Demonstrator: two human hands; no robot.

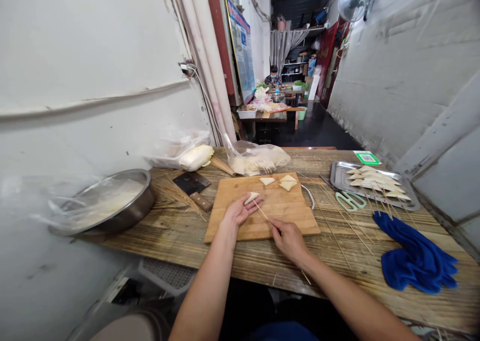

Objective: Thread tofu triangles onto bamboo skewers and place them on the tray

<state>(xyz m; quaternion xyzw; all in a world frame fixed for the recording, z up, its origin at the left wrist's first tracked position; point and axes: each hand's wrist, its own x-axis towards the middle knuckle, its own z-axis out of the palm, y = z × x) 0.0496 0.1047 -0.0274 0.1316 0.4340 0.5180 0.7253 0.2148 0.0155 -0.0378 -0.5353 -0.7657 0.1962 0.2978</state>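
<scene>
My left hand is palm up over the wooden cutting board, holding a pale triangular slice at its fingers. My right hand grips a thin bamboo skewer, whose front end meets the slice; I cannot tell how deep it goes in. The skewer's back end sticks out below the right hand. Farther back on the board lie a single pale slice and a small overlapping group of slices. Loose skewers lie on the table to the right.
A cleaver and a metal basin are on the left. Behind the board are a cabbage and bagged slices. Scissors, a metal tray of skewered slices and a blue cloth lie right. A person sits far back.
</scene>
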